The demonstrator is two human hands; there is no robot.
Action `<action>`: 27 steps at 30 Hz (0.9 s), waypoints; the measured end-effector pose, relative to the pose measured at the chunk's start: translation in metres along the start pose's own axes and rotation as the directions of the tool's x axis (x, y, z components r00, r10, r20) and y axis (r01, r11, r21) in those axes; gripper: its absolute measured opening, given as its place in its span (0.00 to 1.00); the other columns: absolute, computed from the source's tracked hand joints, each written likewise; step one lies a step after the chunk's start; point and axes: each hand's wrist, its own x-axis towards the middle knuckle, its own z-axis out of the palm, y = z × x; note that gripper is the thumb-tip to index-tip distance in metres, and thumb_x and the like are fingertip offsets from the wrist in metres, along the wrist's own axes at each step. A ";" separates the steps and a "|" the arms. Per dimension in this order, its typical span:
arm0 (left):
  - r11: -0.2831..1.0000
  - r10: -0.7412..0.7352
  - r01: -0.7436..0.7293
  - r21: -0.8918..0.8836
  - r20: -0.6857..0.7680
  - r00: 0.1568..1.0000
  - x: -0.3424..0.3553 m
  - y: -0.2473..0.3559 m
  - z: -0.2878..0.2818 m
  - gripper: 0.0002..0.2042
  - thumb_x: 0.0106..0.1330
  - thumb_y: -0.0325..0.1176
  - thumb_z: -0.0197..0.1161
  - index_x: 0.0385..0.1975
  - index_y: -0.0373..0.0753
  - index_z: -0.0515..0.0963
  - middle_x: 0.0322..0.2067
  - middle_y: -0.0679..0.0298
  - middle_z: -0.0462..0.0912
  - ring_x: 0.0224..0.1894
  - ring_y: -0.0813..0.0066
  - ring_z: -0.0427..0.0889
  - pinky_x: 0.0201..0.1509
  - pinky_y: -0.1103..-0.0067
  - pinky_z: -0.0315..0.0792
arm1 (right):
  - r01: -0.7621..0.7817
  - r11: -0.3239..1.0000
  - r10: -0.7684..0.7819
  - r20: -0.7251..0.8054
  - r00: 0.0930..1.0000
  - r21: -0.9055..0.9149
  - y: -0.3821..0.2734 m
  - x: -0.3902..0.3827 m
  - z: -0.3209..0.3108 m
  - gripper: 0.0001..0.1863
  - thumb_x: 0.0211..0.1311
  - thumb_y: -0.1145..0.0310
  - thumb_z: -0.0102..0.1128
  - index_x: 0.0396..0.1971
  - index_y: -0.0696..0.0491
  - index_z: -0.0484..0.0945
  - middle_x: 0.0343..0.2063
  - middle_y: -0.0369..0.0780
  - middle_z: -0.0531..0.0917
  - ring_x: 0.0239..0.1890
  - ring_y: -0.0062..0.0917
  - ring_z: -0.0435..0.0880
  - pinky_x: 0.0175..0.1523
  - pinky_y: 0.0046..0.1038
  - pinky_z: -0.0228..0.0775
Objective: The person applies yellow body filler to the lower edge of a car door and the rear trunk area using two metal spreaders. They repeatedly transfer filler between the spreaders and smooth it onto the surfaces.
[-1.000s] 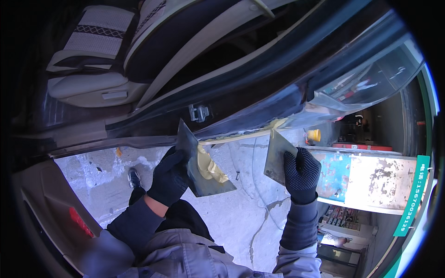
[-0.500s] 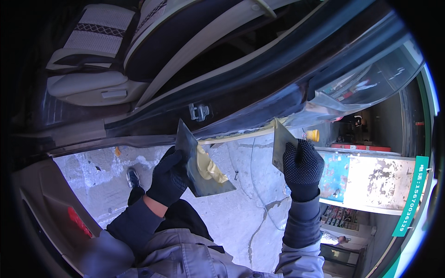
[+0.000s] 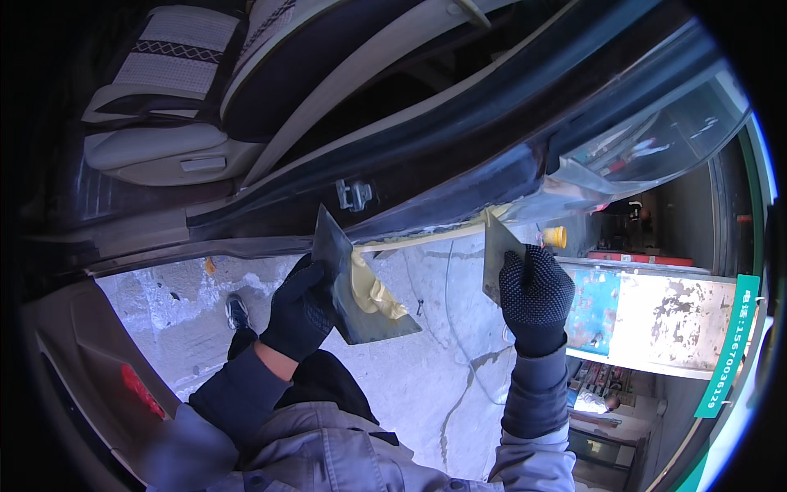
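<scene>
My left hand (image 3: pixel 297 307), in a dark knit glove, grips a flat metal plate (image 3: pixel 344 283) by its edge. A thick lump of cream-yellow body filler (image 3: pixel 370 289) lies on that plate. In my right hand (image 3: pixel 537 297), gloved with pale dots, is a thin metal putty scraper (image 3: pixel 498 250). The scraper's upper tip meets the lower edge of the car's body panel (image 3: pixel 459 197), where yellowish filler (image 3: pixel 443 233) runs in a strip. Whether the scraper presses on the panel or hangs just before it, I cannot tell.
Above the panel is the open door frame with a metal latch striker (image 3: pixel 354 195) and a beige seat (image 3: pixel 156 152). An open car door (image 3: pixel 90 344) stands at lower left. On the right are a yellow bucket (image 3: pixel 555 237), a worn blue-and-white panel (image 3: pixel 648 320) and another person (image 3: pixel 594 402).
My hands and both tools have hardly moved; the plate is tilted very slightly differently. The person in the background at lower right has shifted a little to the right.
</scene>
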 end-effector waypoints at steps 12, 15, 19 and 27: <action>1.000 -0.014 0.014 -0.017 0.008 1.000 0.000 0.002 0.000 0.19 0.72 0.32 0.57 0.61 0.37 0.73 0.55 0.58 0.80 0.59 0.62 0.78 0.67 0.67 0.70 | -0.031 0.998 0.028 -0.057 0.998 -0.057 -0.004 0.000 0.005 0.05 0.62 0.71 0.63 0.32 0.57 0.82 0.21 0.44 0.81 0.20 0.33 0.82 0.29 0.32 0.74; 1.000 -0.019 0.019 -0.016 0.020 1.000 0.001 0.001 0.000 0.19 0.72 0.32 0.57 0.61 0.37 0.72 0.55 0.58 0.80 0.59 0.62 0.78 0.67 0.67 0.70 | 0.032 0.999 -0.030 -0.040 0.999 0.039 -0.004 0.001 0.005 0.06 0.63 0.70 0.64 0.31 0.58 0.82 0.20 0.44 0.80 0.19 0.33 0.81 0.28 0.32 0.73; 0.999 -0.024 0.025 -0.026 0.026 0.999 0.001 0.001 0.001 0.19 0.72 0.32 0.56 0.61 0.36 0.72 0.55 0.57 0.80 0.59 0.62 0.78 0.67 0.66 0.70 | -0.084 0.996 0.083 -0.088 0.993 -0.009 -0.005 0.000 0.005 0.05 0.63 0.72 0.62 0.32 0.58 0.82 0.22 0.45 0.81 0.21 0.35 0.83 0.30 0.32 0.75; 0.999 -0.033 0.033 -0.016 0.001 0.999 0.000 -0.001 0.001 0.19 0.72 0.32 0.56 0.61 0.36 0.72 0.55 0.58 0.80 0.59 0.62 0.78 0.67 0.67 0.70 | -0.052 0.998 0.051 -0.037 0.998 -0.029 -0.003 -0.001 0.006 0.07 0.63 0.70 0.63 0.31 0.58 0.82 0.22 0.45 0.82 0.22 0.35 0.83 0.30 0.32 0.76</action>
